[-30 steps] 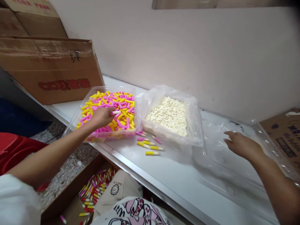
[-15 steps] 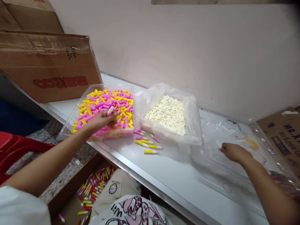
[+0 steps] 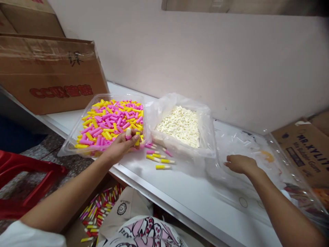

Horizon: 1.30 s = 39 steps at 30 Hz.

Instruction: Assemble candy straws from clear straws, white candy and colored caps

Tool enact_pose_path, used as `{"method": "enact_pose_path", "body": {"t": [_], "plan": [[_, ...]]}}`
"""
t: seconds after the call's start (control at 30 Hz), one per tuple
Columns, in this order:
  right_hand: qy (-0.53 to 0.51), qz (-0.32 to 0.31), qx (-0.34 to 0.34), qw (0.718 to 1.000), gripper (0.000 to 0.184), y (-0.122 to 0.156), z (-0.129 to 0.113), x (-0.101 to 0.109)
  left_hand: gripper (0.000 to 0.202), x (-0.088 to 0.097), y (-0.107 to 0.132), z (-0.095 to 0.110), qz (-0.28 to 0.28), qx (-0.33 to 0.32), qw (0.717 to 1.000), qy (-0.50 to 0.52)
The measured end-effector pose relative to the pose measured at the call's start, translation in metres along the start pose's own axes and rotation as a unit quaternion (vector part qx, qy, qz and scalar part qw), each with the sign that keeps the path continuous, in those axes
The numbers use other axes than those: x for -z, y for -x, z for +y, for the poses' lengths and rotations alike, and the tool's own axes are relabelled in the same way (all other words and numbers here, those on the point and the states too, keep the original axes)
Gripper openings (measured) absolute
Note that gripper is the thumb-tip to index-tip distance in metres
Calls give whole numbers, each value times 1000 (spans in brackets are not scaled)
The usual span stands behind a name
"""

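My left hand point(image 3: 122, 145) is closed at the near right corner of a clear tub point(image 3: 69, 145) heaped with pink and yellow plastic tubes point(image 3: 110, 120). Between its fingers are a pink tube with a white tip point(image 3: 128, 133) and a yellow tube point(image 3: 137, 138). Over a clear plastic lid-like tray point(image 3: 223, 185) on the right, my right hand point(image 3: 240, 164) has its fingers curled together; whatever they may hold is hidden. Small white sticks point(image 3: 180, 125) fill a plastic-lined container point(image 3: 209, 137) between the hands. Several white-tipped tubes point(image 3: 163, 167) lie in front of it.
A cardboard box point(image 3: 51, 75) stands at the back left, another box point(image 3: 300, 147) at the right against the wall. Below the table edge, an open carton point(image 3: 73, 219) holds many coloured white-tipped pieces point(image 3: 99, 209). A red plastic stool point(image 3: 51, 178) is on the left floor.
My left hand has moved right and nearer from above the heaped tubes, and a yellow tube now shows in it. My right hand has shifted slightly left, still curled.
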State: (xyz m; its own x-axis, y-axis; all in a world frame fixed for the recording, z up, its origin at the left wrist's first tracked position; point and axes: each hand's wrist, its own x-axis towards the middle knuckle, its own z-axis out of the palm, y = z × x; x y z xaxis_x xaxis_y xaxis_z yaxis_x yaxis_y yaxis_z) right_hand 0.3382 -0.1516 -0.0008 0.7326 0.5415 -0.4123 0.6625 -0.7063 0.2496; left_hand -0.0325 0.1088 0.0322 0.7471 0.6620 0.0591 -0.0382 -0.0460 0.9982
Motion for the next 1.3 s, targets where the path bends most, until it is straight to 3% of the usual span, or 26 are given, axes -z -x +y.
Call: {"method": "enact_pose_path", "body": {"t": [0.1, 0.17, 0.23, 0.3, 0.4, 0.53, 0.67, 0.73, 0.77, 0.87, 1.03, 1.17, 1.3], "plan": [[-35, 143, -18, 989, 34, 9, -22, 26, 31, -13, 4, 1, -10, -16, 999, -41], [-90, 210, 41, 973, 36, 7, -47, 41, 30, -23, 4, 0, -17, -17, 998, -65], [-103, 193, 141, 966, 34, -3, -76, 51, 30, -35, 3, -2, -32, -8, 998, -48], [-66, 131, 216, 965, 32, -18, -104, 55, 32, -46, 2, -4, -50, -8, 999, -17], [-13, 64, 238, 969, 24, -41, -132, 53, 35, -58, 5, -8, -72, -3, 997, 27], [-1, 68, 251, 966, 12, -52, -138, 50, 39, -58, 10, -16, -98, 46, 992, 72], [-53, 132, 262, 955, 23, -34, -126, 57, 37, -51, 11, -22, -81, 46, 995, 41], [-174, 192, 289, 922, 28, -11, -126, 64, 39, -50, 11, -22, -79, 56, 995, 30], [-251, 213, 310, 892, 28, 3, -129, 67, 40, -51, 11, -22, -79, 57, 995, 28], [-411, 203, 383, 802, 25, 53, -144, 71, 39, -55, 11, -19, -66, 30, 997, 21], [-478, 144, 436, 749, 24, 109, -164, 52, 39, -62, 14, -17, -44, 48, 993, 102], [-552, 135, 416, 710, 22, 117, -170, 30, 47, -65, 20, -19, -88, 76, 973, 201], [-626, 111, 379, 672, 20, 116, -175, 21, 32, -68, 26, -22, -110, 67, 968, 215]]}}
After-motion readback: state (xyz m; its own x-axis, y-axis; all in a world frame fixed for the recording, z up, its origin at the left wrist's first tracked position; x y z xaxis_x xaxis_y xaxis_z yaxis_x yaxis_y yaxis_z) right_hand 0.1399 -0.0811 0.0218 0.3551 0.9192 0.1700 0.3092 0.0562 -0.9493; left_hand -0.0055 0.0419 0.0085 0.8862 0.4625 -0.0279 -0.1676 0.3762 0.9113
